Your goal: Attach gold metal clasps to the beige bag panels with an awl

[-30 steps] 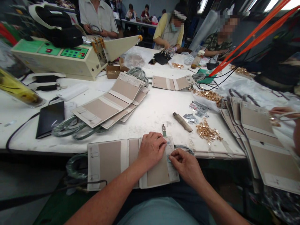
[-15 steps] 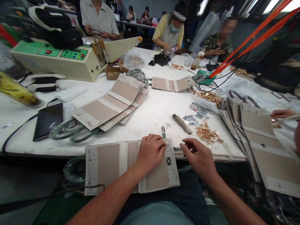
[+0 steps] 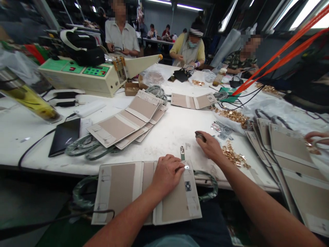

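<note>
- While the left hand (image 3: 168, 173) lies across the right part of the beige panel (image 3: 173, 206), its fingers are bent and close together; whether the fingertips pinch anything cannot be told.
- Right hand (image 3: 210, 146): closed around a dark-tipped tool (image 3: 199, 134) over the white table (image 3: 177, 127), near the gold fittings (image 3: 235, 156).
- Panel: opened out at the near table edge, with a wrapped green handle (image 3: 215, 185) at its right side.
- Black square plate (image 3: 188, 186): on the panel's right strip.
- Metal-tipped green tab (image 3: 182, 153): projecting beyond the panel's far edge.
</note>
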The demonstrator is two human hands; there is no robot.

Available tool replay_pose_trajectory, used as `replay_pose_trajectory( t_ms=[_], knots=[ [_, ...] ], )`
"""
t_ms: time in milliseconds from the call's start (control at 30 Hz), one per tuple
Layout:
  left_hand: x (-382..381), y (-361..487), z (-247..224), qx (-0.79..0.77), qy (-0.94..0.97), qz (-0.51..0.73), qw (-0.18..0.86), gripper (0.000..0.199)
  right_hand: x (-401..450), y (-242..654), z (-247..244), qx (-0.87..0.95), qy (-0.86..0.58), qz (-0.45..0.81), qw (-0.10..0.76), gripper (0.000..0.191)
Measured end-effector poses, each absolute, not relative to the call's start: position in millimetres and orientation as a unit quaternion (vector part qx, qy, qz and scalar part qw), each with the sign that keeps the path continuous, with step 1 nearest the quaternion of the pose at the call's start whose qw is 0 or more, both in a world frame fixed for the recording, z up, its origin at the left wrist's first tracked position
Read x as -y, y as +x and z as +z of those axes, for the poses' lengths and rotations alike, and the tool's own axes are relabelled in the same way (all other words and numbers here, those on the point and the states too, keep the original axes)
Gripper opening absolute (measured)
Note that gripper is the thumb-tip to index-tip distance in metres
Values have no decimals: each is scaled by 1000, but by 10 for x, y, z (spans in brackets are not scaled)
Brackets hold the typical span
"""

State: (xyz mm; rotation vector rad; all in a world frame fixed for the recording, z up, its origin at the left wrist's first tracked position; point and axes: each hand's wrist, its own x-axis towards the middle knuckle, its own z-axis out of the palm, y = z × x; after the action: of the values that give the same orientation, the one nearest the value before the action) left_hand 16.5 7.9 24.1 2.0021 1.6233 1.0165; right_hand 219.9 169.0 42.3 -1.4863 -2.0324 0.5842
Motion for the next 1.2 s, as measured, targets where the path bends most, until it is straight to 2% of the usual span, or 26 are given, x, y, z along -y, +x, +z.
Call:
replay_pose_trajectory(
  t_ms=[133, 200, 233, 300, 367, 600, 833, 900, 1067, 1200],
  knots=[
    [-95, 180, 244, -584, 703, 360, 187, 11, -1279, 2090, 606, 511, -429, 500, 552, 34],
    [-102, 185, 243, -586, 703, 358, 187, 11, -1066, 1978, 690, 419, -377, 560, 607, 21],
    [-105, 185, 242, -587, 703, 356, 187, 10, -981, 1918, 723, 395, -371, 573, 615, 24],
    [-114, 183, 239, -589, 702, 355, 185, 10, -868, 1811, 762, 374, -373, 586, 615, 40],
    [-123, 178, 235, -589, 704, 353, 181, 9, -826, 1734, 764, 362, -365, 607, 606, 46],
    [-122, 170, 242, -582, 712, 348, 184, 9, -802, 1627, 620, 367, -319, 635, 600, 42],
    [-114, 122, 270, -576, 719, 335, 197, 11, -620, 1593, 495, 599, -343, 500, 523, 39],
    [-115, 52, 314, -585, 728, 305, 185, 16, -601, 1601, 489, 628, -345, 480, 507, 40],
    [-99, -146, 510, -672, 719, 126, 121, 32, -572, 1611, 527, 641, -348, 469, 498, 42],
    [-146, -207, 590, -703, 692, 92, 134, 41, -566, 1594, 569, 637, -352, 476, 493, 43]
  ],
)
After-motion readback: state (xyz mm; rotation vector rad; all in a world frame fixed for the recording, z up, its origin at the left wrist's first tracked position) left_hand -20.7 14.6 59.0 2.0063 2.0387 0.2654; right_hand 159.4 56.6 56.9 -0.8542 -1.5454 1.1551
